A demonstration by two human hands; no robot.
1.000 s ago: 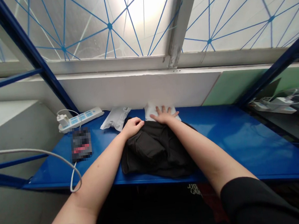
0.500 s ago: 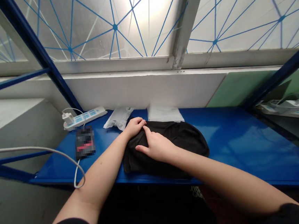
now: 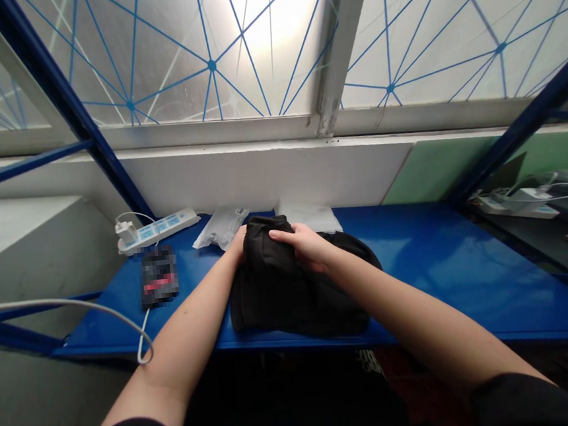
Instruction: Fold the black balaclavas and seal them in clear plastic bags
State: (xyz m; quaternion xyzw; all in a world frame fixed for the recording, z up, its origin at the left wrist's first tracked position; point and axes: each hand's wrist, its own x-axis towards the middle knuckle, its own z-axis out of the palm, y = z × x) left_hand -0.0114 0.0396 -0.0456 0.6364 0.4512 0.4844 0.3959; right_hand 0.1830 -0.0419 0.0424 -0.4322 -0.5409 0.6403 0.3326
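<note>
A folded piece of black cloth (image 3: 281, 299), garment-like, lies near the front edge of the blue tabletop (image 3: 407, 255). Part of it is lifted into a bunched fold between my hands. My right hand (image 3: 306, 243) grips the right side of this fold, thumb on top and the other fingers mostly hidden in the fabric. At its left side is my left hand (image 3: 238, 245), whose fingers disappear behind the raised cloth. Just beyond the fabric lie a clear plastic packet (image 3: 222, 228) and a flat white plastic bag (image 3: 314, 215).
A white power strip (image 3: 161, 230) with a plugged-in charger sits at the back left. In front of it lies a blurred-out dark device (image 3: 158, 277) on a cable. One white cable (image 3: 88, 308) crosses by my left forearm. Blue frame posts (image 3: 520, 126) stand at both sides.
My hands, which lay on top of the flat cloth close together, have moved apart and raised part of it into a fold. The view has shifted slightly right.
</note>
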